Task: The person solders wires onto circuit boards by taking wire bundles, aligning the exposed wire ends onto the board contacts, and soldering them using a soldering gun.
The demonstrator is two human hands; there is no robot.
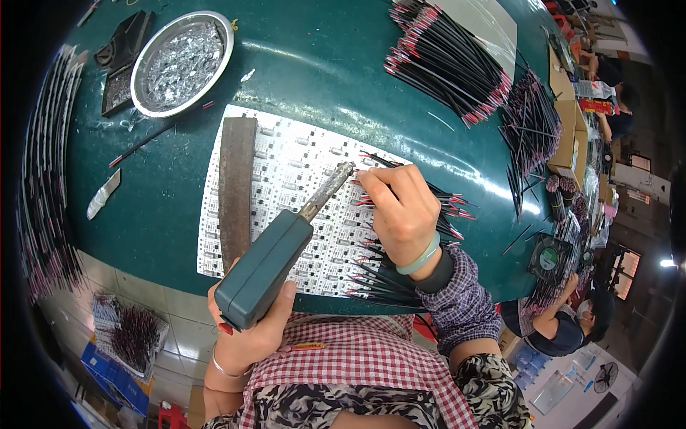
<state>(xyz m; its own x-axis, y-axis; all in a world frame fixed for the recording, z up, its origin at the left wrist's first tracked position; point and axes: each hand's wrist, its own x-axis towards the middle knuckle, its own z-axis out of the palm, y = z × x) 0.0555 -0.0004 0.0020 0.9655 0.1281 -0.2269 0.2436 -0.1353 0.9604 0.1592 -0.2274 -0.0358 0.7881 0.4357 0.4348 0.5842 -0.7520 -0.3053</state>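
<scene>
My left hand [261, 325] is closed round the grip of a dark green soldering gun [264, 264]. Its worn metal tip reaches the white circuit board panel [286, 143], which carries rows of small parts. Close beside that tip, my right hand [404, 211] pinches a thin wire end against the board; the fingers cover most of it. Several black wires [379, 282] with red and white ends lie along the panel's right side, some passing under my right hand. A brown flat metal bar [238, 186] rests across the panel's left part.
A metal bowl [139, 93] of silvery scraps stands at the far left, beside a black box [118, 89]. Bundles of black wires [450, 64] lie at the far right, others [46, 179] at the left edge. A fan [550, 256] and co-workers [564, 325] are on the right.
</scene>
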